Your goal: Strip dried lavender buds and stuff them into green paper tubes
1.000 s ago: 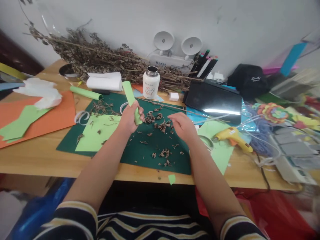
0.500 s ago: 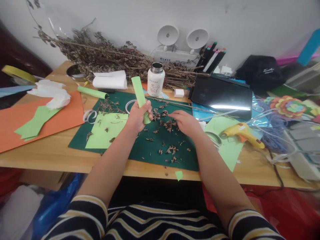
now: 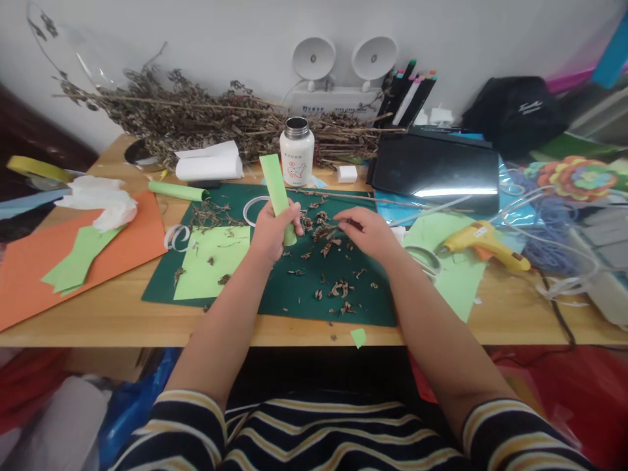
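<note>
My left hand [image 3: 275, 230] is wrapped round a light green paper strip [image 3: 275, 183], which stands tilted above the dark green mat [image 3: 294, 301]. To its right, my right hand [image 3: 363, 230] pinches the stem end of a small cluster of dried brown leaves [image 3: 328, 235], just over the mat. Loose leaf pieces [image 3: 339, 289] are scattered below both hands. A light green sheet [image 3: 206, 268] with a few leaf bits on it lies on the mat's left part. Behind my left hand is an open white bottle [image 3: 297, 154].
Dried branches [image 3: 196, 111] lie along the wall. At right are a black device [image 3: 436, 171], a yellow glue gun [image 3: 485, 245] with a cable, and a tape ring [image 3: 424, 260]. Orange paper [image 3: 132, 242] and white tissue [image 3: 98, 196] lie at left.
The view has shifted slightly. The fingers of my right hand have closed on a leaf cluster, which is now lifted a little. My left hand still holds the green strip.
</note>
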{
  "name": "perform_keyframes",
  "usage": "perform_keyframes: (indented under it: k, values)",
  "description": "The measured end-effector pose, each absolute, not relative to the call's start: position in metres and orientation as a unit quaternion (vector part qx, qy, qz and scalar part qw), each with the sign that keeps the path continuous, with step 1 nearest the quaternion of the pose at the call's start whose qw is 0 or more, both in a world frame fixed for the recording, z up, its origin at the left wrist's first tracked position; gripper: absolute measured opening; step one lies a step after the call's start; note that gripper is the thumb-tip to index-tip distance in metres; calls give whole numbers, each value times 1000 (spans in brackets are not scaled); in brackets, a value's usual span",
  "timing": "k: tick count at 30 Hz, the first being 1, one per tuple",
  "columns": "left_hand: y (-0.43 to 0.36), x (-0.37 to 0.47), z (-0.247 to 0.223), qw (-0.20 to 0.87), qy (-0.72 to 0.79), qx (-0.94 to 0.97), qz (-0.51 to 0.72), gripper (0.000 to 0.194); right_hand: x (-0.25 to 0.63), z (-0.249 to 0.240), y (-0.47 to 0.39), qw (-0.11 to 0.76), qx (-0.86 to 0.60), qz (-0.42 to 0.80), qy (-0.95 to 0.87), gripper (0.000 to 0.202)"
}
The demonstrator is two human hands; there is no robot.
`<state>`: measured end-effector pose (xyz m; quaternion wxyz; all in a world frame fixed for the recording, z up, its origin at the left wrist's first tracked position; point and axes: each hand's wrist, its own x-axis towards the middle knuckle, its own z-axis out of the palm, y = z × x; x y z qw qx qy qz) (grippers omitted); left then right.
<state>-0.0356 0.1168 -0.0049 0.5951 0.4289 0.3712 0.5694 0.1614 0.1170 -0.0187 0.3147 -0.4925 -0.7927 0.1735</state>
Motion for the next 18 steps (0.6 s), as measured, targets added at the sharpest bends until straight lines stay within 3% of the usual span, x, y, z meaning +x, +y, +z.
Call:
perform_keyframes:
  k: [9, 18]
  values:
    - [115, -32, -13, 547, 412, 493, 537, 23, 163, -20, 115, 458, -503, 209, -702, 18]
    - [117, -33, -12, 540, 408, 481, 558, 21, 168, -23, 122, 420, -530, 195, -710, 18]
